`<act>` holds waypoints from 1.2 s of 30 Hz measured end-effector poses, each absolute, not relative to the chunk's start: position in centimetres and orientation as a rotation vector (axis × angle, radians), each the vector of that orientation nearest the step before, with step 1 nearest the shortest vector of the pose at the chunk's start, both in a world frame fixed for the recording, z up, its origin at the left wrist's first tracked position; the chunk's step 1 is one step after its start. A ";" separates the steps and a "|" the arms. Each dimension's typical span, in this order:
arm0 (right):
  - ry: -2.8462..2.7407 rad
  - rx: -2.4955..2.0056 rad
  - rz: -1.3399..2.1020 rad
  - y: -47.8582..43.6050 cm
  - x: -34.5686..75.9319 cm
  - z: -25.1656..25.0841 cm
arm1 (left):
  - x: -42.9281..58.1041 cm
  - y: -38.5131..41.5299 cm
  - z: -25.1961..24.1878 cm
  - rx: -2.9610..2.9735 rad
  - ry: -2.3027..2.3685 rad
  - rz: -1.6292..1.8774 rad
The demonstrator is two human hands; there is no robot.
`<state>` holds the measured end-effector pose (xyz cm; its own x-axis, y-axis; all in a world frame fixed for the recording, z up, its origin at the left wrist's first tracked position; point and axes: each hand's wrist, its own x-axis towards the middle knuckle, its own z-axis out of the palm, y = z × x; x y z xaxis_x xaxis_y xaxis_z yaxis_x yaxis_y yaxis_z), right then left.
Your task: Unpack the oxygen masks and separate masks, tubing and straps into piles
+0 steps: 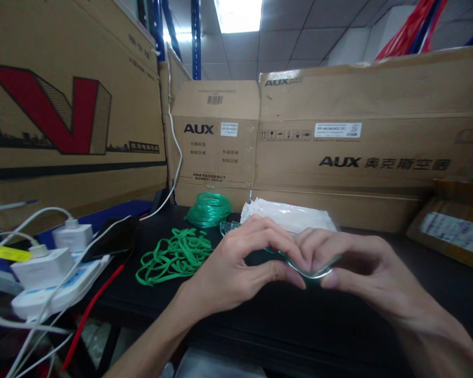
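Both hands meet over the front of the black table (228, 304). My left hand (256, 257) pinches the left end of a thin, curved, clear greenish piece (313, 273) between thumb and fingers. The piece's right part is gripped by my right hand (350, 260), thumb below and fingers above. It bends downward between the two thumbs, and its full shape is hidden by the fingers. Behind my left hand, part of another clear item (227, 227) shows beside a white plastic packet (287, 214).
Tangled green bands (175, 255) and a coil of green tubing (208, 209) lie left of the hands. Further left are a power strip (63, 286) with white chargers, cables and a dark phone (116, 236). Cardboard panels (362, 184) stand behind; a brown box (453, 226) is at right.
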<state>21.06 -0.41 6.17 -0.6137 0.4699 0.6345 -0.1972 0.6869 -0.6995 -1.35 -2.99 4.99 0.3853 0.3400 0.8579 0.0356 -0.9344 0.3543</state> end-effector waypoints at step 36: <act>-2.103 -0.284 0.906 -0.5 21.0 6.3 | -1.6 -3.1 5.0 2.578 0.462 1.433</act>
<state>21.02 -0.53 6.32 -0.6465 0.4783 0.5944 -0.1036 0.7168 -0.6895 -1.63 -3.07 5.02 0.4945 0.3400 0.7999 0.1911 -0.9403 0.2816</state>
